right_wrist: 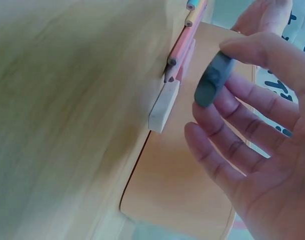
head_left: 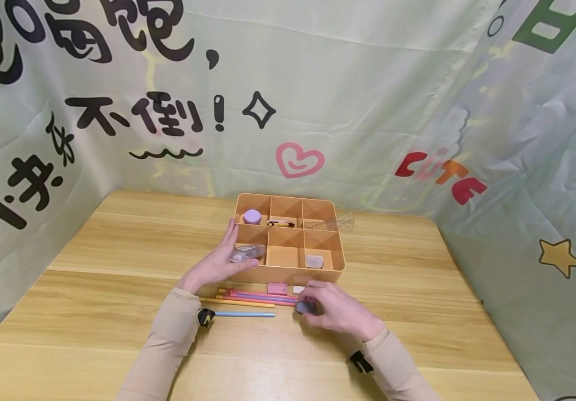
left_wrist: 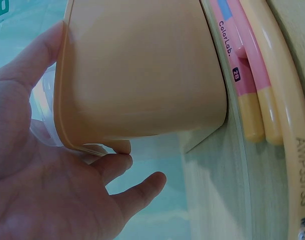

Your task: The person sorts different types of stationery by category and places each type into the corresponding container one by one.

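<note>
My right hand [head_left: 335,306] pinches a small dark grey oval piece [right_wrist: 214,79] between thumb and fingertips, just in front of an orange organizer box [head_left: 288,274]; its kind I cannot tell. My left hand [head_left: 217,262] rests spread at the box's front left corner, thumb along the front rim and fingers along the left side. Near that thumb, a clear plastic item [head_left: 245,253] lies in the front left compartment. In front of the box lie several pencils [head_left: 252,297], a pink eraser [head_left: 277,288] and a white eraser [right_wrist: 163,107]. A light blue pencil [head_left: 245,314] lies closest to me.
A purple round-topped item [head_left: 252,216], a dark-and-yellow item [head_left: 281,224] and a clear ruler [head_left: 328,224] occupy the back compartments. A pale block [head_left: 314,261] sits in the front right one. Printed cloth [head_left: 368,100] hangs around the wooden table [head_left: 393,278].
</note>
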The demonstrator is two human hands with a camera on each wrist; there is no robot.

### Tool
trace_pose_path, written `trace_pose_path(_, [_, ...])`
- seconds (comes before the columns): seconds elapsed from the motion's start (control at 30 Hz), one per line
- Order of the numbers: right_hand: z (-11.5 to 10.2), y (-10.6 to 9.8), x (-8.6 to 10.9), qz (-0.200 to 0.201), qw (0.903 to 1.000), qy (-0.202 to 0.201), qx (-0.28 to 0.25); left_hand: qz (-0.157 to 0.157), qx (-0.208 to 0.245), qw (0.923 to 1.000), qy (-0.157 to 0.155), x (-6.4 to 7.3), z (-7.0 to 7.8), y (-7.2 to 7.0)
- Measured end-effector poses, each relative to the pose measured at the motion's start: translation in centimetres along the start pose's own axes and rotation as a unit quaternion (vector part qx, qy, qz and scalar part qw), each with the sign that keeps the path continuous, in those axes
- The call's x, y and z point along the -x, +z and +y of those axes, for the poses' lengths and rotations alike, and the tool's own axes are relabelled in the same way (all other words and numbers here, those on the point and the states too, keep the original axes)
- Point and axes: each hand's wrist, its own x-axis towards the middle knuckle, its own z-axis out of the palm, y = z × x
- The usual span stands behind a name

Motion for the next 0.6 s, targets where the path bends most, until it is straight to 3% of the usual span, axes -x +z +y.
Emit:
trace_pose_path(0.37, [-0.2,-0.8,0.2,0.050,0.9984,-0.018,-0.016,0.001,0.001,1.0000,0.000,0.0,0.0,0.0])
trace_pose_path(0.6, [-0.4,-1.6,0.3,0.104,0.9939,-0.037,0.009,0.001,-0.001,1.0000,-0.003,0.1,0.0,0.0])
